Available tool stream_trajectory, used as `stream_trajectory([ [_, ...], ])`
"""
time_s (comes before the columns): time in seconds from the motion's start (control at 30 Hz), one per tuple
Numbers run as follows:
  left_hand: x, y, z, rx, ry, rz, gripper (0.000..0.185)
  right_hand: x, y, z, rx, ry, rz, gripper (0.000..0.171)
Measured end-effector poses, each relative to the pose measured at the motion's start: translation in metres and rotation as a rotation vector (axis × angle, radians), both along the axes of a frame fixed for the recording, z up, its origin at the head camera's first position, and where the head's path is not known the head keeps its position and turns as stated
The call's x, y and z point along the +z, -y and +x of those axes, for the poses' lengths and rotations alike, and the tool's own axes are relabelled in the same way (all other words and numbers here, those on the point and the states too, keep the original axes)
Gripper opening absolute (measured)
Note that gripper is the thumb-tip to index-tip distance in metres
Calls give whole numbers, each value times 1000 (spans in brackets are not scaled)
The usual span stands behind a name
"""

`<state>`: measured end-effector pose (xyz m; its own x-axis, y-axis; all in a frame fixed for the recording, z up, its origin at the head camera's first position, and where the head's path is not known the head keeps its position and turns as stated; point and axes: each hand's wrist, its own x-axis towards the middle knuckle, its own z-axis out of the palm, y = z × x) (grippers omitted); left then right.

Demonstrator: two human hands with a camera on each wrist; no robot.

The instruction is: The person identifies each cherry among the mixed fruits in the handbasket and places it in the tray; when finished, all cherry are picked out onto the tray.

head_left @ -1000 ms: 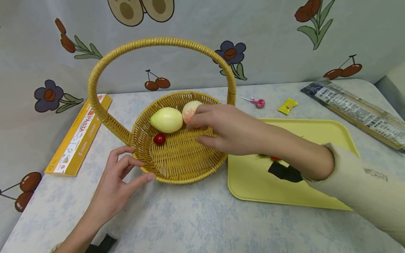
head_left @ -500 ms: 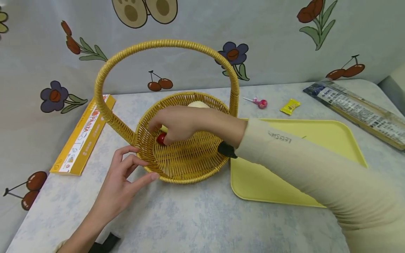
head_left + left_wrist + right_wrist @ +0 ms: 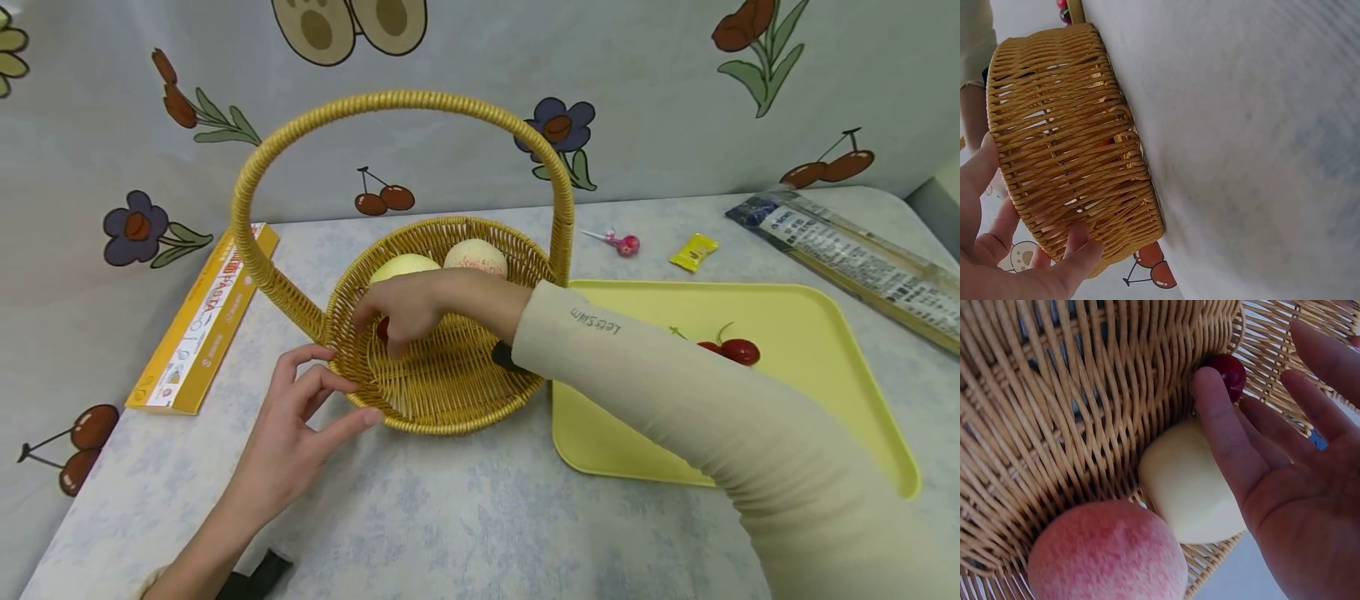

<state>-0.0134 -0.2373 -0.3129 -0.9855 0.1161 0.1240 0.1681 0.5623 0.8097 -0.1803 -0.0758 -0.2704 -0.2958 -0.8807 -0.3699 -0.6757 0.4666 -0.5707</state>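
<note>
My left hand (image 3: pixel 300 417) holds the wicker basket (image 3: pixel 442 421) by its near left side, thumb and fingertips on the rim and outer wall, also seen with the basket wall (image 3: pixel 1066 125) in the left wrist view. My right hand (image 3: pixel 408 312) is down inside the basket at the left, thumb and a finger on either side of a red cherry (image 3: pixel 1230 374). The hand partly hides the cherry. Behind it lie a pale yellow-green pear (image 3: pixel 405 265) and a pinkish peach (image 3: pixel 476 257), both resting in the basket.
A yellow tray (image 3: pixel 832 400) on the right carries cherries (image 3: pixel 738 352), partly covered by the right sleeve. Behind it lie a lollipop (image 3: pixel 624 245), a yellow-wrapped candy (image 3: pixel 693 252) and a long plastic packet (image 3: pixel 847 258). A pasta box (image 3: pixel 202 325) lies to the left.
My right hand has moved left from the peach, across the basket, to the cherry. The sleeve has shifted, showing the cherries on the tray. My left hand keeps its place on the basket.
</note>
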Motion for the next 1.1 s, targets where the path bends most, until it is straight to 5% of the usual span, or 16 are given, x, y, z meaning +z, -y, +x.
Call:
stream_trajectory([
  [0.17,0,-1,0,-1,-7,-3,19,-6,1,0,26,58,16,50],
  [0.4,0,-1,0,-1,-5,-5,19,-7,-2,3,74,81,-41,18],
  [0.77,-1,0,0,3,-7,-14,19,8,-6,10,-57,63,-114,41],
  [1.1,-1,0,0,-5,-19,-2,19,20,-15,16,-86,-123,-228,26],
])
